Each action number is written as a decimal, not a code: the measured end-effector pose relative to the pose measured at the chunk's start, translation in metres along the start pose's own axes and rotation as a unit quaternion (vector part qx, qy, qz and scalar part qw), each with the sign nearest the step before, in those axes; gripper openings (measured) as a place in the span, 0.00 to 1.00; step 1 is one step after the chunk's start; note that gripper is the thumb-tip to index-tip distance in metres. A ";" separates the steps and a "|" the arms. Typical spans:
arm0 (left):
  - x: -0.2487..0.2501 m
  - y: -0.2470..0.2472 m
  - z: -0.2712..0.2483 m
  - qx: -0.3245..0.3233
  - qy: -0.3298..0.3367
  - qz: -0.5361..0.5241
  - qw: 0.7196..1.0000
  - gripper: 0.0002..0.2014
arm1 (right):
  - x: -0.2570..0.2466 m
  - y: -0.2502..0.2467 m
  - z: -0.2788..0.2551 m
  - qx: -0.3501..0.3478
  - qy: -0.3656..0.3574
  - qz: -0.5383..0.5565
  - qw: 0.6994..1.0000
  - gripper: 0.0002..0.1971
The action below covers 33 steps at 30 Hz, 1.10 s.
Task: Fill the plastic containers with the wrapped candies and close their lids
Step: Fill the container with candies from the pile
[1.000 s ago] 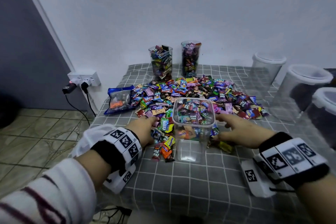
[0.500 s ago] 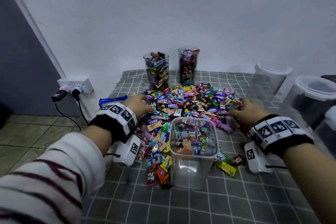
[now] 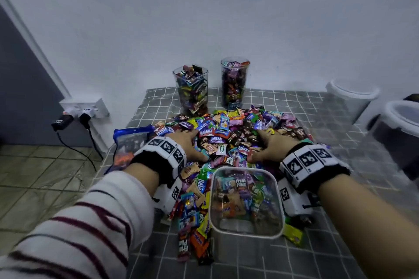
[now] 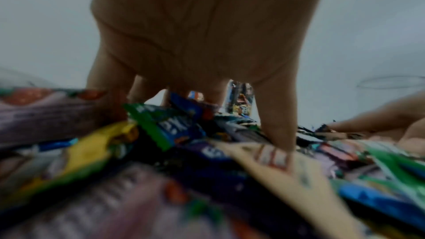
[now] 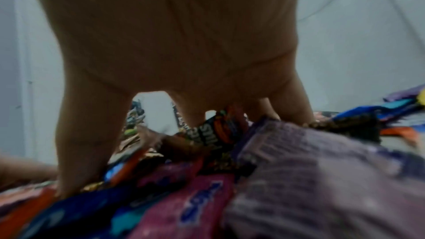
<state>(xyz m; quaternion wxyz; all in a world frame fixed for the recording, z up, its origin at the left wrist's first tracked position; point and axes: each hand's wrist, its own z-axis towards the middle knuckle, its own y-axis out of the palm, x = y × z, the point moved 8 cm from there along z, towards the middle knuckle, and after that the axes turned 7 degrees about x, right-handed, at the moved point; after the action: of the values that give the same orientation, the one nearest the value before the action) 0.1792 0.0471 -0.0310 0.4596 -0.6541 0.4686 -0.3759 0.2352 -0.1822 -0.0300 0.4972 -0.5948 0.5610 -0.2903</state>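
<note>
Head view downward; wrist views skimming candies (image 3: 229, 142).

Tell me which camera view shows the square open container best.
The head view: the square container stands near the person, its rim and the candies inside visible. Both wrist views show only fingers and blurred candies, not this container.

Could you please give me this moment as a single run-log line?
left hand: open, on candy pile | right hand: open, on pile | square container: part-filled, no lid | rear jars: full
</note>
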 end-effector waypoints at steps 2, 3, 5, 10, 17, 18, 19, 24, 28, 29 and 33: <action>0.007 -0.003 -0.004 0.013 0.022 0.024 0.999 0.47 | -0.008 0.002 -0.003 -0.005 -0.017 -0.045 0.999 0.52; 0.011 -0.005 -0.007 0.022 0.036 0.027 0.999 0.45 | -0.012 0.002 -0.005 -0.002 -0.026 -0.061 0.998 0.50; 0.018 -0.007 -0.013 0.031 0.061 0.027 0.997 0.42 | -0.021 0.001 -0.010 0.006 -0.051 -0.085 0.995 0.44; 0.026 -0.008 -0.027 0.043 0.080 0.031 0.995 0.31 | -0.038 -0.002 -0.029 0.034 -0.098 -0.147 0.984 0.28; 0.024 -0.020 -0.045 0.119 0.077 -0.010 0.990 0.18 | -0.031 -0.007 -0.047 0.079 -0.111 -0.116 0.984 0.18; 0.021 -0.021 -0.047 0.127 0.070 -0.018 0.989 0.17 | -0.028 -0.008 -0.048 0.087 -0.108 -0.103 0.985 0.16; 0.019 -0.023 -0.050 0.134 0.064 -0.025 0.989 0.17 | -0.026 -0.010 -0.050 0.095 -0.104 -0.090 0.986 0.15; 0.017 -0.028 -0.063 0.163 0.055 -0.074 0.982 0.15 | -0.016 -0.016 -0.062 0.117 -0.080 -0.024 0.990 0.12; 0.013 -0.035 -0.077 0.192 0.035 -0.144 0.970 0.13 | -0.006 -0.021 -0.070 0.139 -0.067 0.036 0.987 0.08; 0.013 -0.037 -0.080 0.202 0.034 -0.157 0.966 0.12 | -0.004 -0.022 -0.073 0.143 -0.066 0.057 0.986 0.07; 0.011 -0.049 -0.094 0.238 0.036 -0.243 0.940 0.10 | 0.004 -0.031 -0.085 0.172 -0.060 0.145 0.973 0.07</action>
<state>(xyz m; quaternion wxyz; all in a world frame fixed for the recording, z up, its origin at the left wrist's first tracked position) 0.1091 0.0198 0.0444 0.4793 -0.6054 0.2089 -0.6001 0.1706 -0.2122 0.0263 0.6615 -0.4288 0.5519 -0.2718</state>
